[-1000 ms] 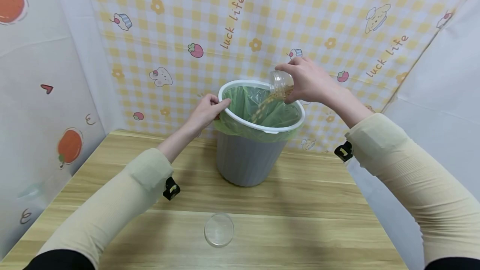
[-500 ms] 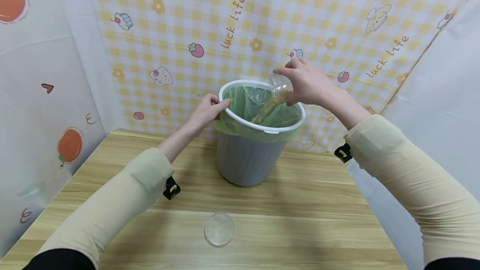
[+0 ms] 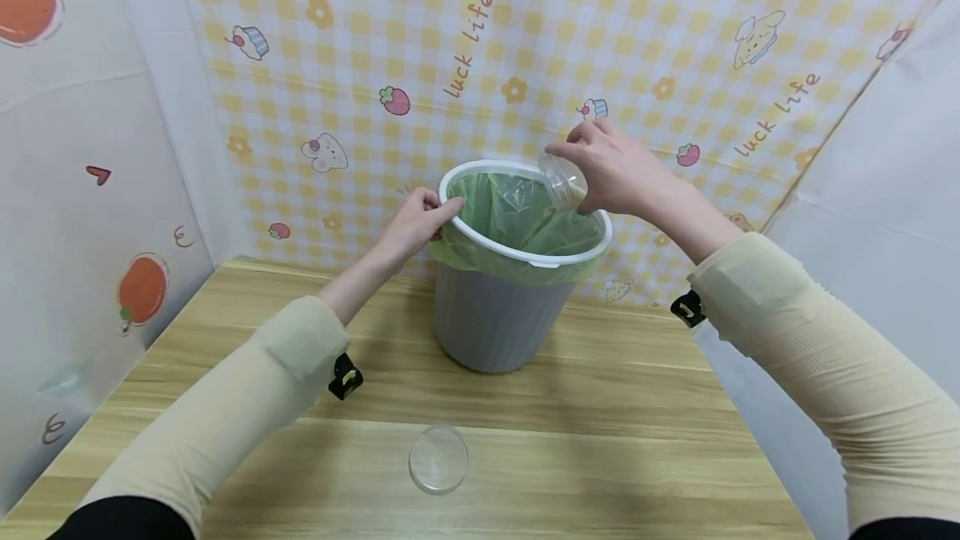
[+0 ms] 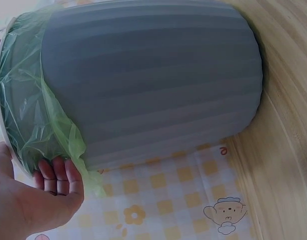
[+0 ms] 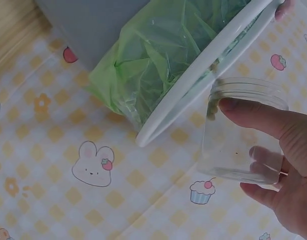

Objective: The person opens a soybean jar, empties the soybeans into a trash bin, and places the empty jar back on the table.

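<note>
A grey ribbed trash can (image 3: pixel 495 319) stands upright on the wooden table, lined with a green plastic bag (image 3: pixel 495 215) under a white rim ring (image 4: pixel 0 95). My left hand (image 3: pixel 408 227) grips the rim at its left side, thumb on top and fingers curled below it. Over the right side of the opening, my right hand (image 3: pixel 618 169) holds a clear jar (image 5: pixel 226 145) tipped with its mouth toward the bag. A few small yellowish, bean-like pieces (image 5: pixel 212 109) lie near the jar's mouth, and a thin stream falls into the bag. The rest of the jar looks bare inside.
A clear round lid (image 3: pixel 438 460) lies on the wooden table (image 3: pixel 600 473) in front of the trash can. Close behind the can hangs a yellow checked cloth (image 3: pixel 420 40) with cartoon prints. White cloth walls (image 3: pixel 82 215) flank the table.
The jar in my right hand has tipped further down, and its contents have dwindled to a few pieces as the stream thinned. My left hand stays on the rim.
</note>
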{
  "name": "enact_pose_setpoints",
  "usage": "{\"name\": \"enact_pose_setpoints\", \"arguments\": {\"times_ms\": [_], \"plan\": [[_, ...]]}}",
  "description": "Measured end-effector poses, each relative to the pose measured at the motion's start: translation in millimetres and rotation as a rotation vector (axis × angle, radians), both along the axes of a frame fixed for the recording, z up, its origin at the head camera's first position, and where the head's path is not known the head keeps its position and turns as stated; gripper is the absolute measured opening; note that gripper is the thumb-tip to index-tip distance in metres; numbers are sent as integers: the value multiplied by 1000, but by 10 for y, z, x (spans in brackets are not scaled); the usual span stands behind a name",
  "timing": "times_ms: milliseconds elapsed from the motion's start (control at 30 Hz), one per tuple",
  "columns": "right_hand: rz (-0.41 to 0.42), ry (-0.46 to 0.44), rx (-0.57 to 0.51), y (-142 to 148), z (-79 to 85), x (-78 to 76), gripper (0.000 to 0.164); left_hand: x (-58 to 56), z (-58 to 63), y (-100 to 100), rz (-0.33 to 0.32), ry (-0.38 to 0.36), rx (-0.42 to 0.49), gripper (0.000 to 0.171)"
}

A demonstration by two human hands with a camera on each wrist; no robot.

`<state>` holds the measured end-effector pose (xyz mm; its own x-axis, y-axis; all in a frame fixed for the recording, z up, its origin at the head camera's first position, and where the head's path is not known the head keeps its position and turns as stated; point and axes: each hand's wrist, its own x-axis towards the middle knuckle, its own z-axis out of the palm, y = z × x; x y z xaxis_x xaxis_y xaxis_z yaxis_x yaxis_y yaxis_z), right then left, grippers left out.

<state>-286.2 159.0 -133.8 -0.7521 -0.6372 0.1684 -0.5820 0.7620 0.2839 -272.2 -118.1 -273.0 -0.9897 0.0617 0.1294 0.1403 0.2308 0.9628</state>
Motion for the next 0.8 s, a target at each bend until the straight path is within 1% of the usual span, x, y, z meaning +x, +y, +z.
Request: {"name": "enact_pose_setpoints", "arguments": {"times_ms": [167, 300, 500, 567, 700, 800], "plan": [[52, 30, 35, 14, -23, 11, 87, 18, 5, 6, -8, 0, 14, 34], [103, 62, 60, 31, -43, 22, 86, 22, 6, 7, -13, 8, 8, 33], [227, 167, 129, 59, -102, 25, 82, 41, 22, 17, -13, 14, 17, 33], [250, 200, 163, 64, -113, 29, 80, 48, 26, 19, -12, 16, 23, 32], [286, 285, 246, 49, -115, 39, 68, 53, 27, 16, -10, 18, 28, 32], [308, 344, 304, 31, -116, 52, 66, 46, 25, 13, -10, 22, 27, 32]]}}
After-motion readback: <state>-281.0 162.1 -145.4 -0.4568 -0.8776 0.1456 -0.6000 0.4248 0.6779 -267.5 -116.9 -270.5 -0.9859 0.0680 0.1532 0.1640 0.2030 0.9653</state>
